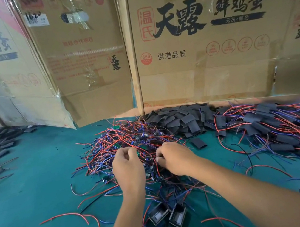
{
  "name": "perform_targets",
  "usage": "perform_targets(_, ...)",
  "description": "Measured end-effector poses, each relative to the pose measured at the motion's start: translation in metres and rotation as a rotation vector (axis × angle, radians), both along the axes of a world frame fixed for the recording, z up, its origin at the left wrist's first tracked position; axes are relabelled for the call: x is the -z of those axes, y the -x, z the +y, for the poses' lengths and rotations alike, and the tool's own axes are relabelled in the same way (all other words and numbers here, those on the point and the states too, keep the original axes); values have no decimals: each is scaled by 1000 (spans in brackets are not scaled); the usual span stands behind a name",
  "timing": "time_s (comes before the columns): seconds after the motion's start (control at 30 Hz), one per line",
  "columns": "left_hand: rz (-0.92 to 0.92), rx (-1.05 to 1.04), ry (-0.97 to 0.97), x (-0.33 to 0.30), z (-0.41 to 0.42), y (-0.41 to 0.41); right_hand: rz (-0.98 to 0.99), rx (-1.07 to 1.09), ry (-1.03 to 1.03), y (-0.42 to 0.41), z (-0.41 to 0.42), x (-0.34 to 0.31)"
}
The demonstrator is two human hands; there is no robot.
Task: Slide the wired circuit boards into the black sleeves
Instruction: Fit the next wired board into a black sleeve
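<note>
A: What's around the hands?
B: A tangle of wired circuit boards under both; empty black sleeves heaped behind, one loose sleeve to the right, sleeved boards farther right.
A: And the hands?
B: The left hand and right hand are curled, pinching wires in the tangle.
A: Surface?
B: A green table, walled by printed cardboard boxes.

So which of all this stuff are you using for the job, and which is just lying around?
For the job:
- tangled wired circuit boards, where the left hand and right hand are picking
- pile of empty black sleeves
- sleeved boards heaped at right

Just lying about:
- cardboard boxes
- two small black housings
</note>
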State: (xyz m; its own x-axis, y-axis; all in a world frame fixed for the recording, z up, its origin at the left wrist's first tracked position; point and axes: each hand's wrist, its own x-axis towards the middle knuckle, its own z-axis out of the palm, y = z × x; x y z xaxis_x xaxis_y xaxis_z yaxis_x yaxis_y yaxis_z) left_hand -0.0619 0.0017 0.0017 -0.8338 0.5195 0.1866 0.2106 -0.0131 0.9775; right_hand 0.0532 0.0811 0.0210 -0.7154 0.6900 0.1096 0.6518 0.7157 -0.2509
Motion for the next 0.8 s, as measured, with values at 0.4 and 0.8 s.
perform_targets(0.4,130,369,41,-2,1,-23,573,94,614,-45,2,-16)
perform_targets(0.8,-277,524,-29,-4,1,-28,682,158,796,-43,-3,-16)
